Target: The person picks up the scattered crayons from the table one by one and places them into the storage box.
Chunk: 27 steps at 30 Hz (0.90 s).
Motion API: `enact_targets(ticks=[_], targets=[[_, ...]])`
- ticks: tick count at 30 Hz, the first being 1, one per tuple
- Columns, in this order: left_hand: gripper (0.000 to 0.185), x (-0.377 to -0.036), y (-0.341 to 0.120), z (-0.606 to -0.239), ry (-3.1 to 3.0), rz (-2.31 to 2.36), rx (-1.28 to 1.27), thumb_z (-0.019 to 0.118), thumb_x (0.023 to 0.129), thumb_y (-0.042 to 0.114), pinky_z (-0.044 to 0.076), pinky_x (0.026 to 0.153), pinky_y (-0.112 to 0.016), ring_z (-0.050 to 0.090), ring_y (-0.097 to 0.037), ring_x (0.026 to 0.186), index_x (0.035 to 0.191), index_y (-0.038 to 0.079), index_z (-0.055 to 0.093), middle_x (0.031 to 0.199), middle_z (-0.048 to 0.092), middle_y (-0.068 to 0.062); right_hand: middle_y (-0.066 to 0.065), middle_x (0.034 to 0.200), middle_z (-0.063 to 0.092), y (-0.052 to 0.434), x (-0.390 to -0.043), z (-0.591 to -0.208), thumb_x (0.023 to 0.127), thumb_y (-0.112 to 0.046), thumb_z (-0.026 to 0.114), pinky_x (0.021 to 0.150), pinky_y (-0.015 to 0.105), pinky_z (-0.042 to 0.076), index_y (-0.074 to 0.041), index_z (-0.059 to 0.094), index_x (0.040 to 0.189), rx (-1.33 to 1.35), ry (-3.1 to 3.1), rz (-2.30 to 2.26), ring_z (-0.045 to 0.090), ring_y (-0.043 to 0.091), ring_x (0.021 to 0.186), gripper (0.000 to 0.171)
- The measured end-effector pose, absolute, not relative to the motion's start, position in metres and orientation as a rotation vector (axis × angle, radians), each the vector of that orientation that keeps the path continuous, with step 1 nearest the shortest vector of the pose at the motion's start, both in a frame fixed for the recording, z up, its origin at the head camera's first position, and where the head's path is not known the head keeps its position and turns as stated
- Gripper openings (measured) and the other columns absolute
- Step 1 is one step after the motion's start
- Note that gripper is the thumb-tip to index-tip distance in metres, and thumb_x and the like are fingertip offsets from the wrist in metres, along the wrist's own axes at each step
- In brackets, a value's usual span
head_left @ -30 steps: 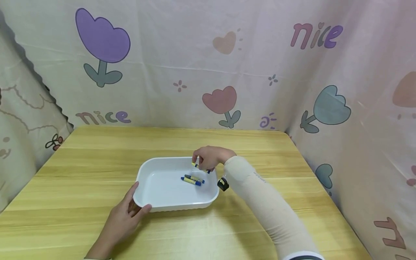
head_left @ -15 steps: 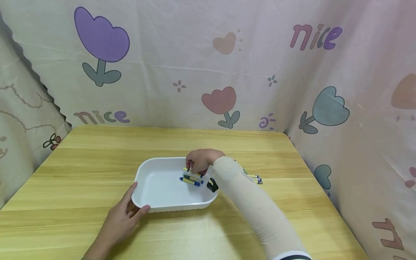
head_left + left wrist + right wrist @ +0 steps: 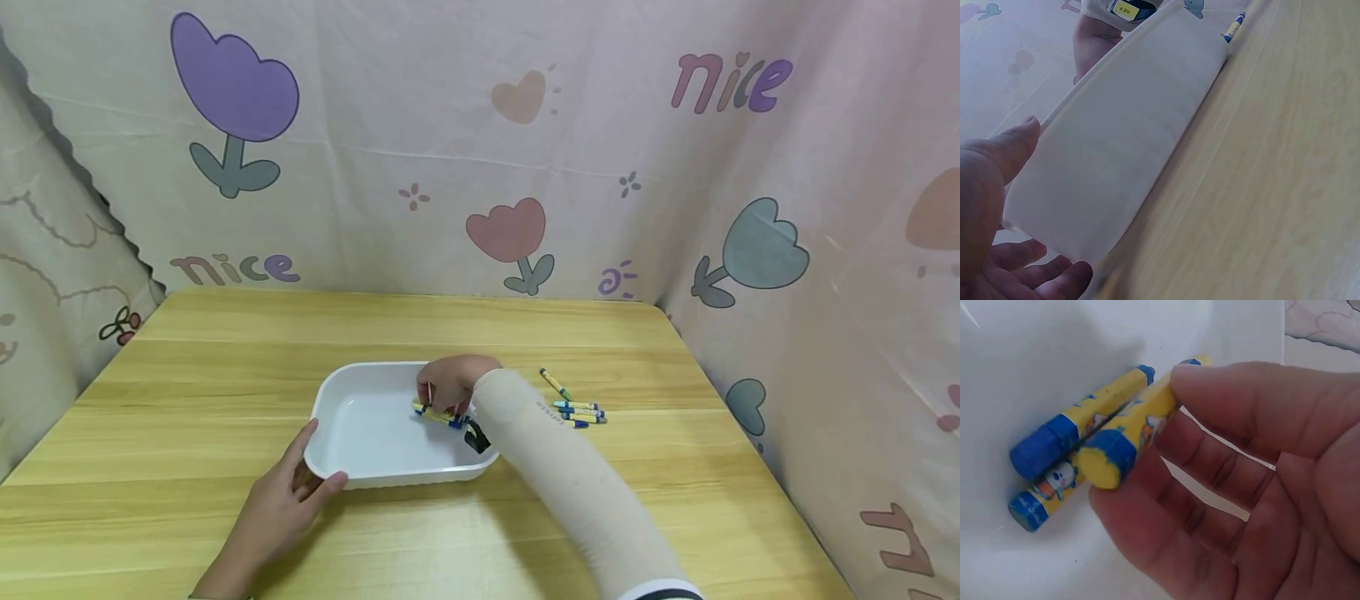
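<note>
A white rectangular tray (image 3: 360, 454) sits on the wooden table. My left hand (image 3: 288, 500) grips its near-left corner, thumb on the rim; in the left wrist view the thumb (image 3: 1004, 156) lies against the tray's outer wall (image 3: 1129, 137). My right hand (image 3: 448, 385) reaches into the tray and pinches a yellow crayon (image 3: 1129, 434) between thumb and fingers, low over the tray floor. Two blue-tipped crayons (image 3: 1069, 456) lie on the floor right beside it, seen in the head view as a small cluster of crayons (image 3: 438, 415).
Several more crayons (image 3: 579, 408) lie on the table (image 3: 675, 467) just right of the tray. A patterned cloth backdrop (image 3: 480, 150) closes the back and both sides of the table. A small black wrist camera (image 3: 477, 437) hangs under my right forearm.
My right hand has moved left and down into the tray with the yellow crayon, to just beside the two crayons lying there. The left hand has stayed on the tray corner.
</note>
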<state>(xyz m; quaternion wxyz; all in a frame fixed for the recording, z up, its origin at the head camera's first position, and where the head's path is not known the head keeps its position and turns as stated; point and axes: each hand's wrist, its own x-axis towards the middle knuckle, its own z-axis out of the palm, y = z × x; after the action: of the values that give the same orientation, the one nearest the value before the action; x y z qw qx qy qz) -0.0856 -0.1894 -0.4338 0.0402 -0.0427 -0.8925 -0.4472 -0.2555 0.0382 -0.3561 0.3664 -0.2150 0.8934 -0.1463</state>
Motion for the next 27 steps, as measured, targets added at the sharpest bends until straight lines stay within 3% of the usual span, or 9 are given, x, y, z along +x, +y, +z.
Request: enact_targets(ticks=[9,16,27], targets=[[0.086,-0.086,-0.190,-0.433,-2.750,-1.358,-0.127,0.069,0.092,0.033,0.053,0.087,-0.043,0.058,-0.043,0.113,0.155,0.004,0.018,0.136,0.045,-0.034,0.005,0.084,0.060,0.036,-0.252,-0.363,0.089,-0.001,0.068,0.056,0.022,0.053,-0.012,0.061,0.094,-0.552,2.304,-0.362,0.057,0.015,0.066,0.014],[0.086,-0.087,-0.190,-0.433,-2.757,-1.363,-0.116,0.069,0.092,0.034,0.054,0.087,-0.043,0.057,-0.042,0.113,0.155,0.005,0.018,0.136,0.045,-0.033,0.000,0.084,0.060,0.035,-0.251,-0.367,0.087,-0.008,0.073,0.049,0.021,0.046,-0.017,0.063,0.088,-0.584,2.375,-0.226,0.054,0.011,0.060,0.014],[0.086,-0.086,-0.189,-0.432,-2.767,-1.351,-0.114,0.068,0.092,0.035,0.052,0.089,-0.045,0.055,-0.043,0.115,0.155,0.005,0.017,0.139,0.040,-0.036,-0.001,0.083,0.060,0.035,-0.251,-0.368,0.087,-0.006,0.070,0.050,0.023,0.047,-0.020,0.063,0.086,-0.571,2.410,-0.179,0.057,0.014,0.068,0.015]])
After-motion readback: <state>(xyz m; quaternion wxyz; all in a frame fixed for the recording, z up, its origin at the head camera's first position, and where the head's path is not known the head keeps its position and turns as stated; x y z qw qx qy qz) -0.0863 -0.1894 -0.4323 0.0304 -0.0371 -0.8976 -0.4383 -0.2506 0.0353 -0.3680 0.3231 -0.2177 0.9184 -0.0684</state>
